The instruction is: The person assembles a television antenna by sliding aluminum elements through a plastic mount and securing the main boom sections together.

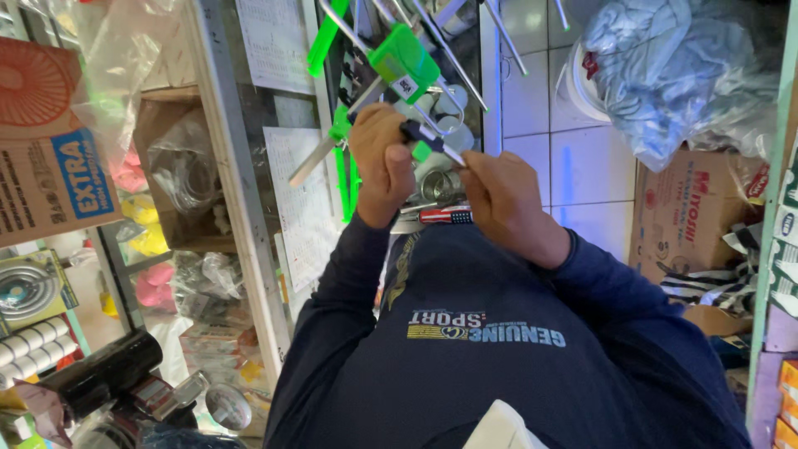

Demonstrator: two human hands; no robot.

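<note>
The antenna (391,75), green plastic with metal rods, sits above the glass surface (291,208), braced by your left hand (381,162), fingers wrapped tight around its mount so it cannot turn. Your right hand (503,199) pinches a dark-handled screwdriver (432,141) against the fitting. Beyond lie white floor tiles (573,166), a cardboard box (682,216) and a bagged blue bundle (673,66).

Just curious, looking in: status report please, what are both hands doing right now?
Left hand gripping green plastic antenna frame with metal rods. Right hand holding dark-handled screwdriver against it. Glass counter close alongside; nothing blocking.
</note>
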